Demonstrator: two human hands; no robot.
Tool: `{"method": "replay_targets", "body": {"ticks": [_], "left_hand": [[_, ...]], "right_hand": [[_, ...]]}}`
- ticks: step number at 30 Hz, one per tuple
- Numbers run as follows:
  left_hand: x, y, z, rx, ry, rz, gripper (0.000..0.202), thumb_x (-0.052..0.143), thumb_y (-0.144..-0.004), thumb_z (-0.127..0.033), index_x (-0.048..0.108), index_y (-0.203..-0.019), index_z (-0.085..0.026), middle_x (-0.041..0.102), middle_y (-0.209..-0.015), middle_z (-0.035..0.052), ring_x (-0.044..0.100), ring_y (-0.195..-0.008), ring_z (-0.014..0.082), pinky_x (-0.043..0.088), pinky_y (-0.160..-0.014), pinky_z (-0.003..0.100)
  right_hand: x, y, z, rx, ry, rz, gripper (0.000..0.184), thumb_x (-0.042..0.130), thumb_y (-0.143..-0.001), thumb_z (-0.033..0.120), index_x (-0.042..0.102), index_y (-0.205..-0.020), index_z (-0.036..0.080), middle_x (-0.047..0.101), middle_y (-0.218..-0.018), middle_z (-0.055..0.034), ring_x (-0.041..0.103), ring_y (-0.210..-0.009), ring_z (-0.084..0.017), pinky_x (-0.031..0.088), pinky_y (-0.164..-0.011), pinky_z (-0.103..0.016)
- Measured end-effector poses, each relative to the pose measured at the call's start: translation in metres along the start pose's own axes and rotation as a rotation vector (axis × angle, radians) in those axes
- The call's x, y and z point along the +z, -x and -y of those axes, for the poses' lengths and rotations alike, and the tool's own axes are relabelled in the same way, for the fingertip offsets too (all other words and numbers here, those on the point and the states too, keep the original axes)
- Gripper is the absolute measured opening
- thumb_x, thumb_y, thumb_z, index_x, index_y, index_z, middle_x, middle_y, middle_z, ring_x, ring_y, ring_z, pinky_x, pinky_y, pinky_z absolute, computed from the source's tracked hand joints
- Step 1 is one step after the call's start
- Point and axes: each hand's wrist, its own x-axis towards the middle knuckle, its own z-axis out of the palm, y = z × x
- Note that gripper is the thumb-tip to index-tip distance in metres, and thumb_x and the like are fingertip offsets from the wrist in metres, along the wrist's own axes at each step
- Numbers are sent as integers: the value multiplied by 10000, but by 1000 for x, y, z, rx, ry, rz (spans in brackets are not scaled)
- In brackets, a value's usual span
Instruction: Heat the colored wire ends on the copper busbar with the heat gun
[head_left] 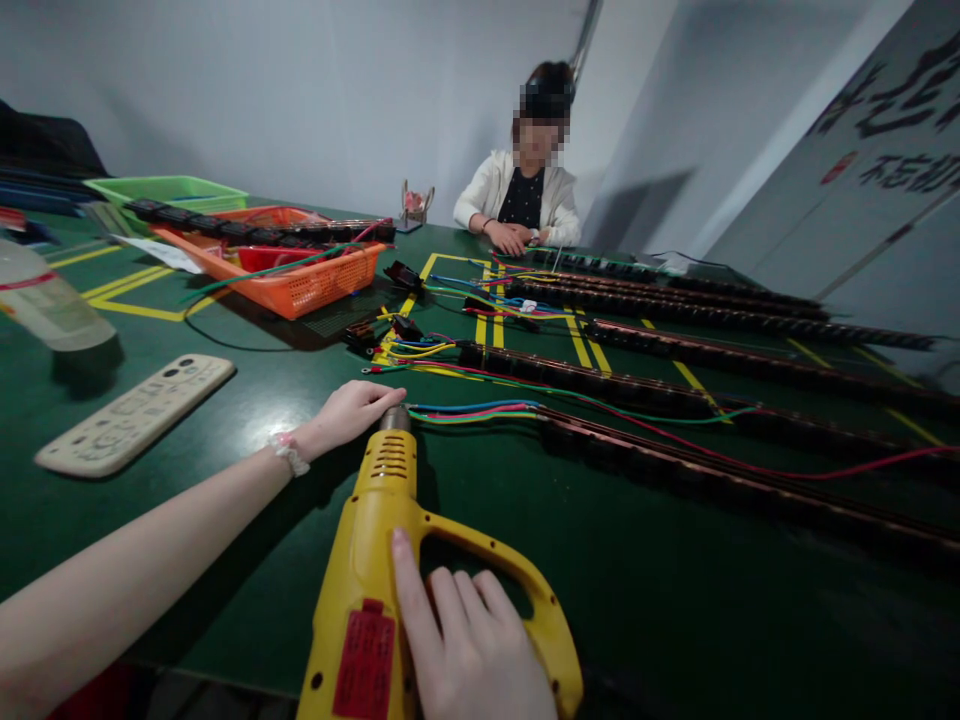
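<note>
Over the green surface (pixel 637 560): yellow heat gun (pixel 375 510), held by right hand (pixel 480 650), fingers curled; left hand (pixel 349 412), fingers together beside nozzle (pixel 396 418) and wires (pixel 476 408), grip unclear.

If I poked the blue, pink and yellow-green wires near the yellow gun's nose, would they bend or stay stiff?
The wires would probably bend, since they look thin and bow gently. They likely wouldn't roll off, because their other ends seem joined to the long dark strip. They may spread apart, as gaps show between them.
</note>
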Motion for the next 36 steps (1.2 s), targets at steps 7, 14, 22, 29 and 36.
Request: {"method": "replay_targets", "body": {"ticks": [7,14,22,29,36], "left_hand": [[1,0,1,0,51,25,617,307,-822,-657,406,-577,-100,370,-547,-5,272,-556,42,206,-530,165],[-1,2,-3,22,28,44,614,313,-836,-637,523,-637,-95,417,-582,-1,313,-592,49,237,-551,152],[-2,3,-4,20,38,58,601,327,-835,-623,552,-661,-93,425,-590,-4,317,-585,46,236,-549,156],[-1,2,-3,8,0,60,658,304,-822,-657,618,-705,-91,447,-602,5,352,-601,57,242,-558,161],[-2,3,-4,-32,-20,77,649,324,-813,-657,707,-882,-138,559,-673,10,408,-629,73,272,-583,160]], "right_hand": [[3,5,3,27,-42,6,606,105,-842,175,296,-1402,46,431,-691,-44,413,-620,-109,277,-656,-286],[-3,21,-23,-25,-113,81,592,146,-880,287,287,-1423,98,470,-731,-35,414,-658,-88,257,-666,-256],[-19,46,-58,21,-97,179,695,274,-871,503,254,-1447,114,549,-787,-36,471,-705,-72,334,-702,-218],[-32,58,-81,102,-111,105,551,321,-898,437,375,-1376,168,596,-908,12,518,-804,-37,350,-780,-184],[-39,87,-100,211,-41,90,641,291,-849,656,529,-1198,174,587,-1056,4,512,-968,-50,368,-831,-150]]}}
